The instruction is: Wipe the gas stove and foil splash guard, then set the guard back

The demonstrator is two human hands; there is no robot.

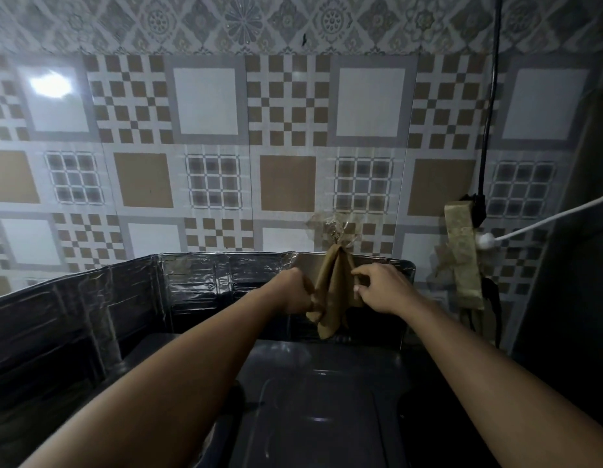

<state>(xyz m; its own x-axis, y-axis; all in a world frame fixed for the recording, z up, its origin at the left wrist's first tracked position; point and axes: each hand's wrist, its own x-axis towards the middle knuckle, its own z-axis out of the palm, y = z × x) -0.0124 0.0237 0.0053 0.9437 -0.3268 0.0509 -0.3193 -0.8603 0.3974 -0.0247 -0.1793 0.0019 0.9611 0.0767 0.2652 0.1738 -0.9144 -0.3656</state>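
A brown cloth (331, 298) hangs from a hook on the tiled wall, above the back of the dark gas stove (313, 400). My left hand (293, 292) grips the cloth's left edge in a closed fist. My right hand (381, 287) pinches its right edge between thumb and fingers. The foil splash guard (124, 298) stands upright around the back and left side of the stove, dark and creased. The stove's burners are not visible in the dim light.
A patterned tiled wall (209, 130) rises behind the stove. A grimy power strip (462, 258) hangs on the wall to the right, with a black cable (489, 113) running up and a white cord (546, 221) plugged in.
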